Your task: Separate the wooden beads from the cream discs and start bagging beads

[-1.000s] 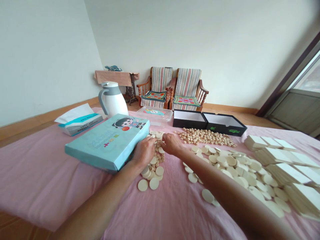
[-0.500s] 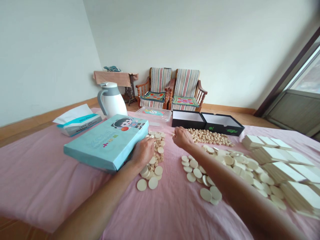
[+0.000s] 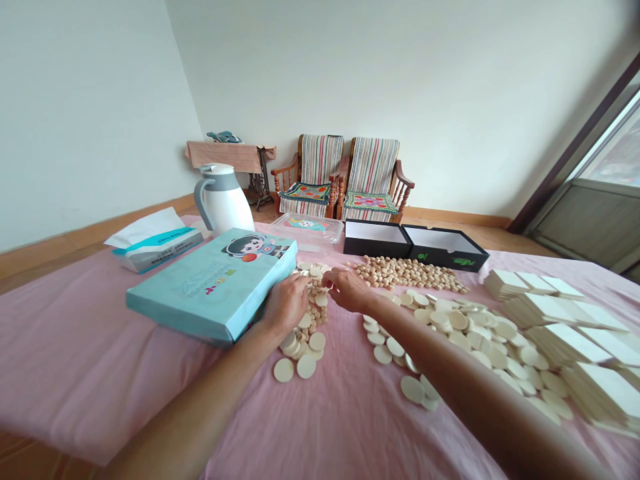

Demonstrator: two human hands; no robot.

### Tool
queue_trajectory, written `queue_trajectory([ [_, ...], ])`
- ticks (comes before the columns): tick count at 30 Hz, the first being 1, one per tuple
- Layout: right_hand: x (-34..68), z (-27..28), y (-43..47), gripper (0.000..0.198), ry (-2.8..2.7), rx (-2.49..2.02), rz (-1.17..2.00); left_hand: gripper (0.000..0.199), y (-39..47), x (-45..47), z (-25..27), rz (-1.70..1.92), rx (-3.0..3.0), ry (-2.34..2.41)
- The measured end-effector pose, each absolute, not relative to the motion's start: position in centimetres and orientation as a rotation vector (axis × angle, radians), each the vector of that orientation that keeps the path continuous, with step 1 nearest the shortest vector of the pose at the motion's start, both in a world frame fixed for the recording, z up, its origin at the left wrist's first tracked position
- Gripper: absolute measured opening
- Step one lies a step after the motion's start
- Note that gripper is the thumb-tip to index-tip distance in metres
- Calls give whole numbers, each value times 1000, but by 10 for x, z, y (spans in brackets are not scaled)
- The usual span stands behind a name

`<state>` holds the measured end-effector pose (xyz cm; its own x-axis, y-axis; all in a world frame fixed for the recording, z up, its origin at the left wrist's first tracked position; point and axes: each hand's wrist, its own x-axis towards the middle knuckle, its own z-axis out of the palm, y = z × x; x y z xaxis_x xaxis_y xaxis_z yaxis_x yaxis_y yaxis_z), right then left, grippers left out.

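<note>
While the left hand (image 3: 286, 305) and right hand (image 3: 347, 289) face each other over a narrow strip of flat, pale discs (image 3: 306, 366) and small, rounded beads (image 3: 319, 313), both sets of fingers are curled, the right fingertips nearly together; whether either grips a piece cannot be told. The strip lies on creased pink cloth (image 3: 325, 427), beside one smooth, light-blue box (image 3: 200, 287). Further right: one larger disc heap (image 3: 457, 321) and one bead heap (image 3: 410, 273), each uncountable; layered rectangular stacks (image 3: 575, 340) in four rows, three stacks in the farthest; two open black boxes (image 3: 375, 247), pale inside.
</note>
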<state>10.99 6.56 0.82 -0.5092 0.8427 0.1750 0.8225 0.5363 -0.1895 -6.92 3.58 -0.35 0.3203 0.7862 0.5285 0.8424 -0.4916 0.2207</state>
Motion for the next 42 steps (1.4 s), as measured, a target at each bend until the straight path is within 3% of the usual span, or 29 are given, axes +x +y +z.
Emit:
queue_trajectory([
  [12, 106, 4, 55, 19, -2526, -1463, 29, 23, 35, -69, -3, -909, -2478, -1529],
  [22, 175, 17, 77, 20, -2153, -1804, -156, 24, 34, -68, -1, -890, -2490, -1555],
  [33, 113, 9, 28, 28, -2640, -1075, 329, 25, 35, -68, -2, -881, -2475, -1567],
  [42, 103, 3, 20, 24, -2602, -1193, 252, 21, 35, -68, -2, -872, -2473, -1538],
])
